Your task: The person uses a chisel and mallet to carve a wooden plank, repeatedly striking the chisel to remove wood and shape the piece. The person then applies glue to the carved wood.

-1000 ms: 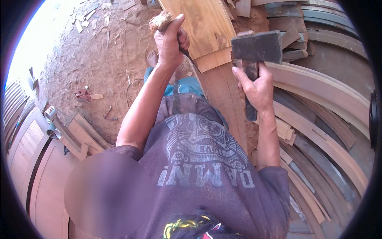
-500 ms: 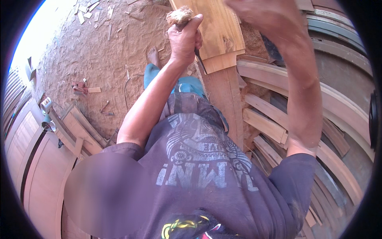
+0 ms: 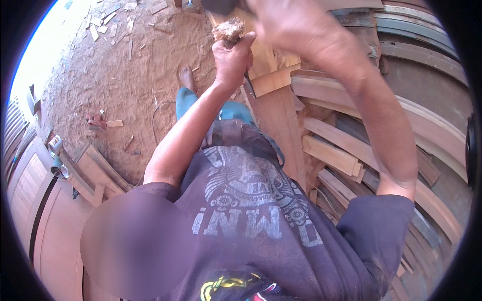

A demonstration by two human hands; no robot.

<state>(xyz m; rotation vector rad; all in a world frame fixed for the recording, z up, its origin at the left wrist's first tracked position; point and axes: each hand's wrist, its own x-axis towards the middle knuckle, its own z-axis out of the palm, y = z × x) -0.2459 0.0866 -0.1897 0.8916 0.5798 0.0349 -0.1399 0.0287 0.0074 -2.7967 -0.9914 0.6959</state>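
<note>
My left hand (image 3: pixel 232 62) is closed around a chisel (image 3: pixel 229 30), held upright with its frayed, splintered handle top above my thumb. The dark blade comes out below my fist, at the left edge of a light wooden board (image 3: pixel 273 83). That board lies over a longer plank (image 3: pixel 276 113) running toward me. My right hand (image 3: pixel 278 20) is raised at the upper edge, blurred by motion, its fingers partly out of the picture. Beside it, just above the chisel handle, shows a dark blunt head (image 3: pixel 220 5), like a hammer's; its handle is hidden.
Long curved timber pieces (image 3: pixel 346 98) and shorter offcuts (image 3: pixel 329 150) are stacked on the right. Wood panels (image 3: pixel 57 215) lean at the lower left, near a metal can (image 3: pixel 55 144). Wood scraps (image 3: pixel 108 17) litter the sandy floor. My bare foot (image 3: pixel 187 78) rests left of the plank.
My right hand has swung left and down from the upper right toward the chisel, and the dark head has come into view. The left hand keeps its hold; the whole view has shifted slightly.
</note>
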